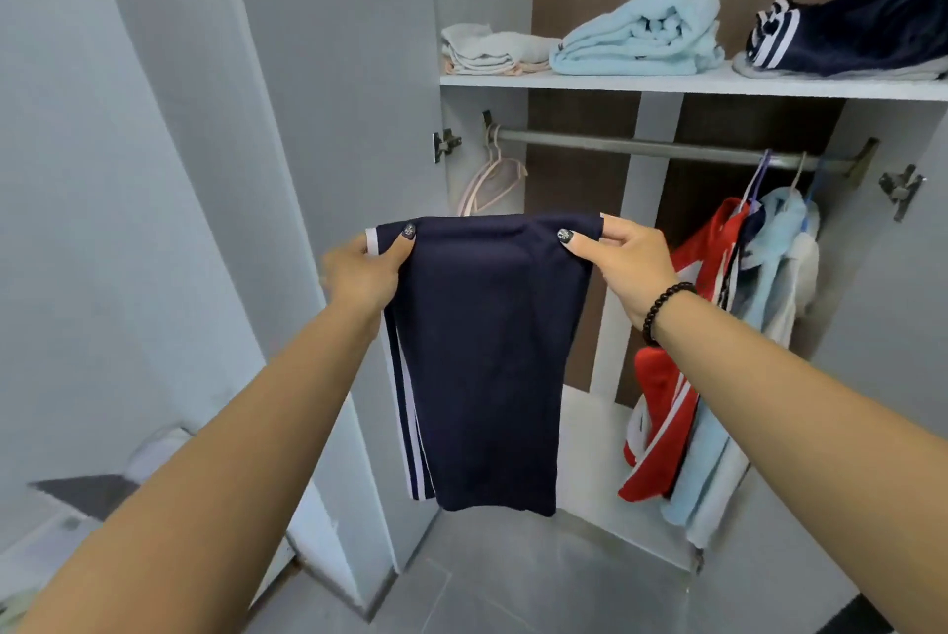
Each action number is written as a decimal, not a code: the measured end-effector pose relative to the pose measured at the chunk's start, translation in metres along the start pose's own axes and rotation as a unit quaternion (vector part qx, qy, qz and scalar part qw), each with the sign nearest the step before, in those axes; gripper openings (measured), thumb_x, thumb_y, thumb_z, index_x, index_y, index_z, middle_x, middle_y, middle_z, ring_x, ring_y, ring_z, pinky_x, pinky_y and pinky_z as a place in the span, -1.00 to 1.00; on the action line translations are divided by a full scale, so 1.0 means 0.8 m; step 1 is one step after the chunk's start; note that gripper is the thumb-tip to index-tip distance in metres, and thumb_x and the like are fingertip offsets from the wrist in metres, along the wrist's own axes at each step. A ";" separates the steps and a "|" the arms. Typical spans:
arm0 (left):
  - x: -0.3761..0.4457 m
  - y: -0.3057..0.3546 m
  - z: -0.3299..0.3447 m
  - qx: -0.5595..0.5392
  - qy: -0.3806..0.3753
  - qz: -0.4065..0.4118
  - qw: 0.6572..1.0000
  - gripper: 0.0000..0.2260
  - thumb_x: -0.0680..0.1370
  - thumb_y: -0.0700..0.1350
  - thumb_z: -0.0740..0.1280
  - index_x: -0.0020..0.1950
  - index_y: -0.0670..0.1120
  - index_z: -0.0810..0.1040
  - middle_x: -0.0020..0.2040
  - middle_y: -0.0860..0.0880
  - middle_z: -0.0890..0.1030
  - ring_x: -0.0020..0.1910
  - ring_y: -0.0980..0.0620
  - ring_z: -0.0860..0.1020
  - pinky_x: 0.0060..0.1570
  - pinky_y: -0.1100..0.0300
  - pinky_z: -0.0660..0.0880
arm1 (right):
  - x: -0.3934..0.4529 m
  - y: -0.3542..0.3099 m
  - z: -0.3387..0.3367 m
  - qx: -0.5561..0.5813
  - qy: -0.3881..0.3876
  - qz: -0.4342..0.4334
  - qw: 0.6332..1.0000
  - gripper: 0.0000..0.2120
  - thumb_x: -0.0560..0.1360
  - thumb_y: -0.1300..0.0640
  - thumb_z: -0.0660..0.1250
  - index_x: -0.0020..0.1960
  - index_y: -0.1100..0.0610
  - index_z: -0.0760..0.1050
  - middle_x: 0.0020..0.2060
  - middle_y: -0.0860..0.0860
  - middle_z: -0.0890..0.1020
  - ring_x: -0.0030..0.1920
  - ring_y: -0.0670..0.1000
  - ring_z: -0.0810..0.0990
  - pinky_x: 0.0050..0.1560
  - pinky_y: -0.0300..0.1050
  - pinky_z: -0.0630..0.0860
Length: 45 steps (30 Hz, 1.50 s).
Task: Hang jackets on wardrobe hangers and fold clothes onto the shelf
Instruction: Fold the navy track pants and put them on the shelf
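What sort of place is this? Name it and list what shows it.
Most likely an open built-in wardrobe in a home. A shelf bears folded clothes and a blue towel; below it a rail carries hung jackets; both hands hold up navy trousers.

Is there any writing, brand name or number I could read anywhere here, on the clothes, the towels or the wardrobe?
None can be read.
Light blue towel: a small dark tag at its left edge, too small to read.
Navy trousers, held up by the left hand and right hand: only white side stripes, no text.
Red jacket on the rail: white stripes, no legible mark.
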<state>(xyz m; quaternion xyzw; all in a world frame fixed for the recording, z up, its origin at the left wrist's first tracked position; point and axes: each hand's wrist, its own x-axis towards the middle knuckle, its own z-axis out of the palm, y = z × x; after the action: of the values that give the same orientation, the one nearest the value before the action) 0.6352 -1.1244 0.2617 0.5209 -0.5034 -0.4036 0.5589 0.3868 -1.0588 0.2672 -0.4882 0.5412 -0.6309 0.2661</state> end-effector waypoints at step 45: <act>-0.400 -0.169 -0.980 0.080 0.374 -0.161 0.910 -0.85 0.52 -0.27 0.40 0.08 -0.16 0.56 -0.25 0.12 0.69 -0.28 0.24 0.62 -0.26 0.40 0.50 | -0.587 -0.079 0.820 -0.031 -0.565 0.150 0.811 -0.78 0.37 0.40 0.44 -0.18 0.09 0.56 -0.20 0.07 0.66 -0.11 0.06 0.63 0.10 0.09 0.59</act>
<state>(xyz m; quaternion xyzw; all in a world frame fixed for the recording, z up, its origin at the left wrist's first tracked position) 1.3626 -0.6921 0.1215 0.7506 -0.1972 -0.2222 0.5902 1.1711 -0.9133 0.1320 -0.6794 0.3809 -0.1791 0.6010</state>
